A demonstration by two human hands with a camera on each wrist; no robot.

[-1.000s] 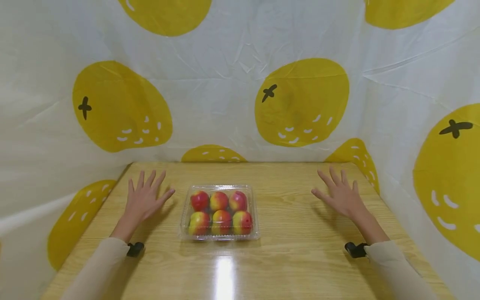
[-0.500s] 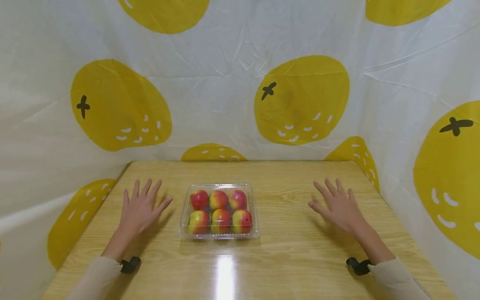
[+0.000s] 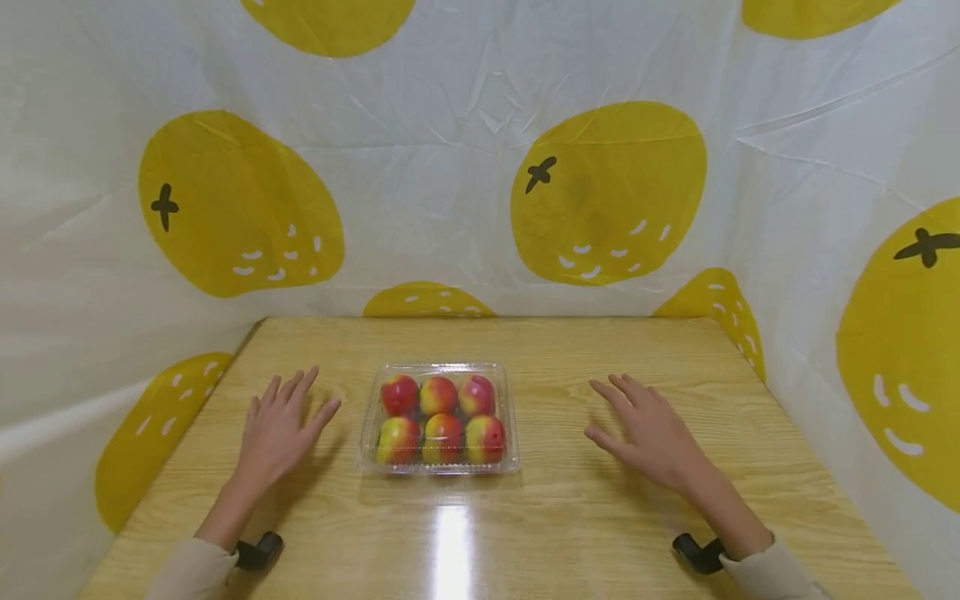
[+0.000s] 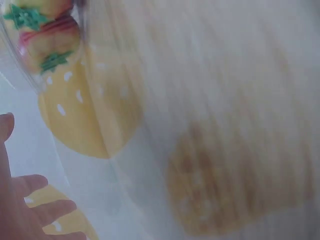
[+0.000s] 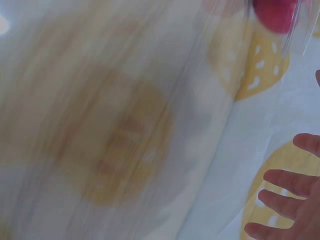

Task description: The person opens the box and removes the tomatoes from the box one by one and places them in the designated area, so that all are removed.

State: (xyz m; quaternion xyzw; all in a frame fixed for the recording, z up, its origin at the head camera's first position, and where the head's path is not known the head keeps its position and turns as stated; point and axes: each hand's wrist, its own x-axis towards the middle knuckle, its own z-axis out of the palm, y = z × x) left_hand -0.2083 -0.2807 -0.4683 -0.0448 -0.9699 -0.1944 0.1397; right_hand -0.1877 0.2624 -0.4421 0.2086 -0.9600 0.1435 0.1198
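A clear plastic clamshell box sits on the table, its lid over several red and yellow apples in two rows. Left of the box is my left hand, fingers spread, touching nothing. My right hand hovers over the table to the right, farther from the box, thumb and fingers extended and holding nothing. In the left wrist view, green leafy marks show on the apples through the plastic. A red apple inside the box shows at the top of the right wrist view, with fingers at the right edge.
The wooden table has a glossy light reflection near its front. A white cloth with large yellow fruit prints hangs behind it and along both sides. Black camera straps are on both wrists.
Both hands have drawn back toward the front of the table. My right hand has also shifted left, toward the box. The box of apples has stayed put.
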